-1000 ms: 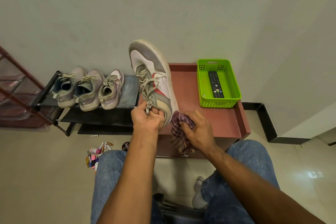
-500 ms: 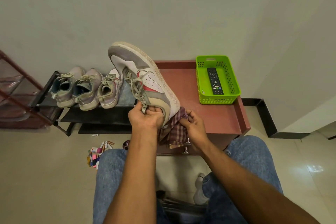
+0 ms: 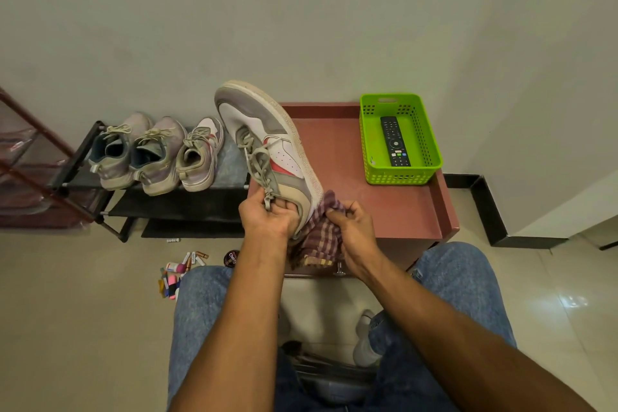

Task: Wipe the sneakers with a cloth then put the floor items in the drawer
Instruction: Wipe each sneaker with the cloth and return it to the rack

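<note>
A grey, white and red sneaker [image 3: 271, 150] is held up over the left edge of the reddish tabletop [image 3: 347, 157]. Its heel end is gripped by the left hand [image 3: 267, 216], whose fingers are curled round the collar and the lace ends. A checked cloth [image 3: 319, 232] is bunched in the right hand [image 3: 351, 227] and pressed against the sole edge at the heel, just beside the left hand. The sneaker's long axis is tilted, with the toe pointed up and to the left, toward the wall, and the heel down toward the person. The heel itself is hidden by hands and cloth. Three more sneakers [image 3: 157, 154] are set side by side on a black rack [image 3: 187, 207], toes to the wall. Small floor items [image 3: 182, 269] are scattered beside the left knee, partly cut off by it and hard to make out. Only a knob of the drawer [image 3: 339, 269] is seen below the cloth.
</note>
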